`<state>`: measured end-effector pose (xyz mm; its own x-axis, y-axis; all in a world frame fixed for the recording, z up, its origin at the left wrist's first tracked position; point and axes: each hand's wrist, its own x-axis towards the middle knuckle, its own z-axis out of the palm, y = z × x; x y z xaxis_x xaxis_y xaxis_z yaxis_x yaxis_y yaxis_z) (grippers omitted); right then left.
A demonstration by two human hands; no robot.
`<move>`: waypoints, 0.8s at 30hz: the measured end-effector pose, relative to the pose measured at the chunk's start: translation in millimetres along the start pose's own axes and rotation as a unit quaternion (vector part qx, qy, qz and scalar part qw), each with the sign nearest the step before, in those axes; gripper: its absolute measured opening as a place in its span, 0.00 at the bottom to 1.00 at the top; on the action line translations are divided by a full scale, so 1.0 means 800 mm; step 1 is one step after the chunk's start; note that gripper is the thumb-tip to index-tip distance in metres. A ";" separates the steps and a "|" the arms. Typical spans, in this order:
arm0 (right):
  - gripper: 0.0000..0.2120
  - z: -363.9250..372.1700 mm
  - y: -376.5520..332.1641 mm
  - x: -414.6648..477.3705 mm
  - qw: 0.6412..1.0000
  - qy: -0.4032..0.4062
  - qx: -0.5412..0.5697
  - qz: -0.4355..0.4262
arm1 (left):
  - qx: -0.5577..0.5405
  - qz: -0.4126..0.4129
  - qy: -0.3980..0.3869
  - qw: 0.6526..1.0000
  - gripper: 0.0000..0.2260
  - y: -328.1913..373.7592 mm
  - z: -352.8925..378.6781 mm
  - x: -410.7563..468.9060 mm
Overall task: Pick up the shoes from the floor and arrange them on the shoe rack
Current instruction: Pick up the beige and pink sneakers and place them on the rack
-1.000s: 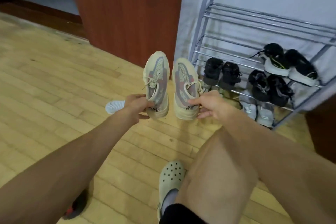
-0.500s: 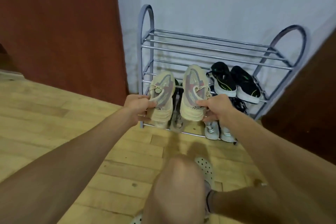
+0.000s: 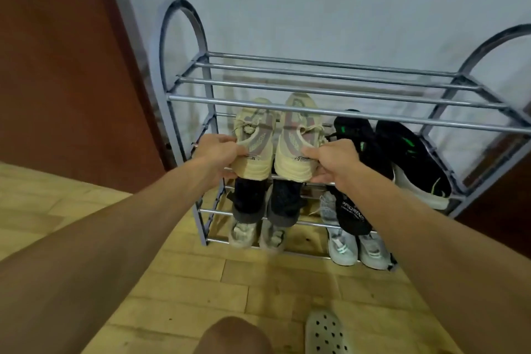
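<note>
Two beige sneakers with pink-grey knit tops lie side by side, toes toward the wall, on the left half of the second shelf of the metal shoe rack (image 3: 184,37). My left hand (image 3: 218,155) grips the heel of the left beige sneaker (image 3: 254,146). My right hand (image 3: 334,164) grips the heel of the right beige sneaker (image 3: 296,146). Both heels hang over the shelf's front bar. The top shelf's front bar crosses over their toes.
A black pair with green marks (image 3: 402,152) fills the right of the same shelf. Dark shoes (image 3: 270,201) and light grey shoes (image 3: 356,247) fill the lower shelves. The top shelf (image 3: 330,77) holds nothing. A brown door (image 3: 71,66) stands left; my clog (image 3: 324,333) rests on the wooden floor.
I have stepped closer to the rack and pushed both beige sneakers forward from in front of it onto the second shelf. Both hands still hold the heels.
</note>
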<state>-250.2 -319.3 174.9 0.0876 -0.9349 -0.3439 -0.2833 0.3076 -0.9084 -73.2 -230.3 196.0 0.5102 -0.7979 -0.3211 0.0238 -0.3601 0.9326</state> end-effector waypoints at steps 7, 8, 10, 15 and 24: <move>0.19 0.005 0.019 0.019 0.999 -0.017 -0.046 0.015 | 0.044 -0.018 0.003 0.999 0.15 -0.009 0.010 0.024; 0.19 0.006 0.019 0.016 0.998 -0.020 -0.061 0.008 | 0.056 -0.016 -0.003 0.998 0.15 -0.010 0.008 0.022; 0.20 0.008 0.018 0.004 0.995 -0.031 -0.090 0.001 | 0.063 -0.014 -0.008 0.998 0.13 -0.010 0.005 0.013; 0.13 0.016 0.017 -0.052 0.983 -0.009 -0.176 -0.049 | 0.070 0.024 0.016 0.997 0.10 -0.017 -0.014 -0.034; 0.20 0.113 0.035 -0.220 0.947 -0.135 -0.269 -0.109 | 0.098 0.005 -0.012 0.995 0.07 -0.099 -0.145 -0.177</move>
<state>-187.3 -130.1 188.4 0.4214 -0.8640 -0.2756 -0.6691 -0.0910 -0.7376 -47.4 -32.8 186.3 0.4883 -0.8125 -0.3184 -0.1507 -0.4378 0.8863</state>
